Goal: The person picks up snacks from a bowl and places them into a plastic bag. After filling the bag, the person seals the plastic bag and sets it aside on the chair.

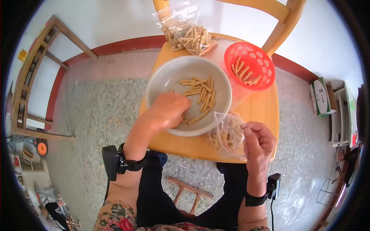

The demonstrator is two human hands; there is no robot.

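Observation:
My left hand point(167, 109) reaches into a grey-white bowl point(163, 77), its fingers curled downward at the near left of the inside. What those fingers grip, if anything, is hidden beneath the hand. Several tan, stick-shaped snacks point(208, 96) lie on the bowl's bottom, just right of the hand. Right of the bowl, my right hand point(259, 142) pinches the upper edge of a clear plastic bag point(224, 129). The bag's mouth gapes, and several snack sticks show low in it.
Bowl and bags stand on a wooden chair seat point(252, 109). Behind the bowl sits a large clear bag of sticks point(194, 38). A red perforated basket point(266, 63) holds several more at the back right. A small wooden stool point(189, 188) is between my legs.

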